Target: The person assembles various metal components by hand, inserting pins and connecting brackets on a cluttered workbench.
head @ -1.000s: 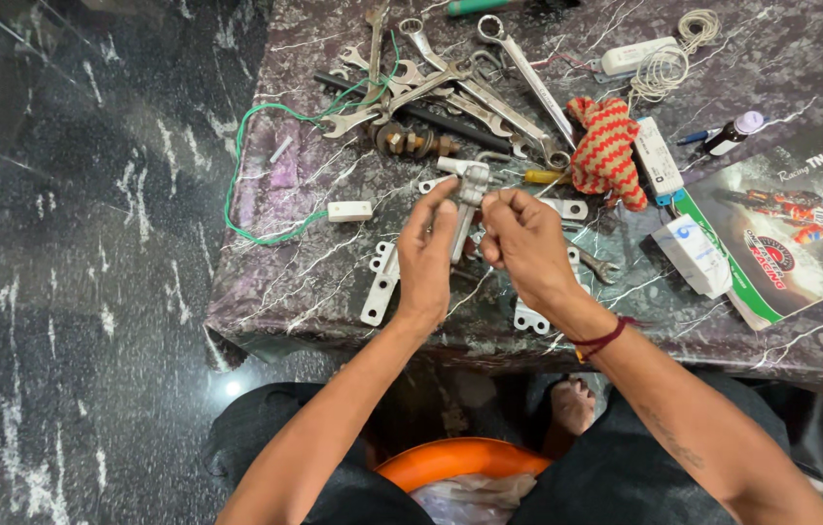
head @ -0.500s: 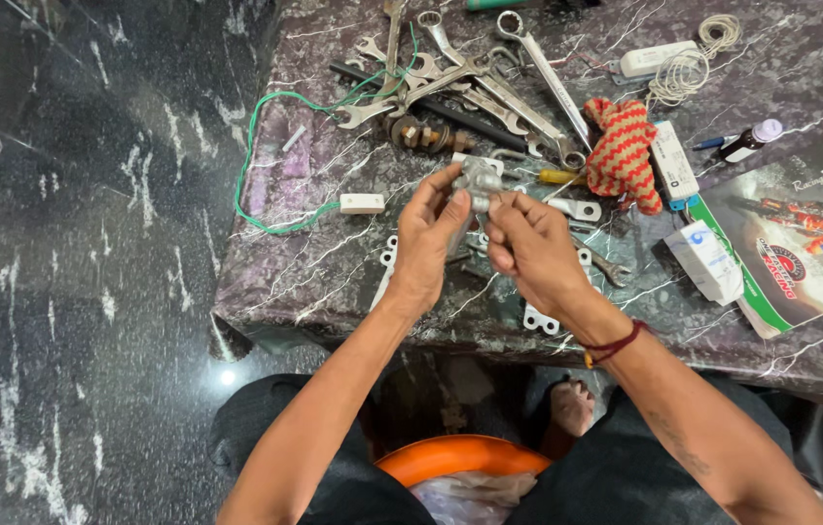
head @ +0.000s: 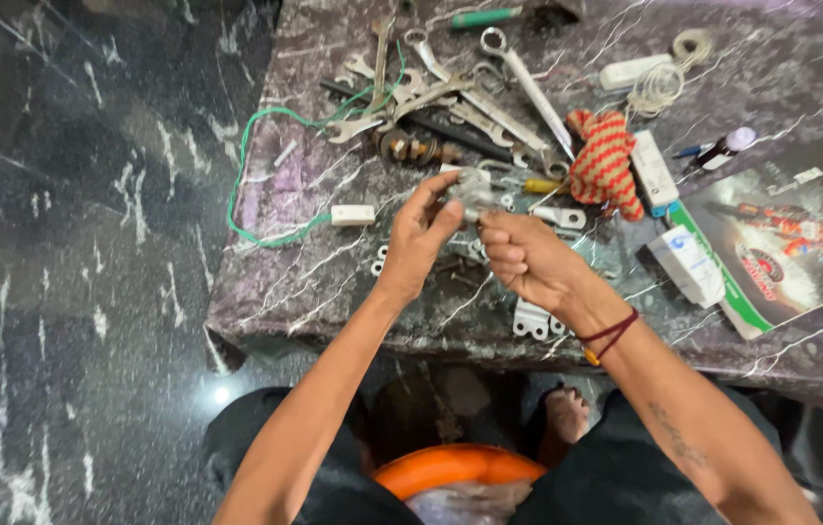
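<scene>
**Small part pinched over the marble table**

We are pinching a small pale part [head: 471,191], perhaps clear plastic, between our left hand [head: 421,233] and right hand [head: 525,255] above the table's [head: 334,282] near edge. One white box [head: 688,264] is lying beside a green-edged printed booklet [head: 791,233] toward the right edge.

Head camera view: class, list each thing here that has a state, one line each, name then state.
Left hand: raised above the table, fingertips pinching a small pale part.
Right hand: closed, its grip against the same part.
Small pale part: held between both hands, blurred.
Green wire: lying loose in a loop.
Spanners: lying in a crossed pile.
White cord: coiled.
Striped cloth: bunched up.
</scene>
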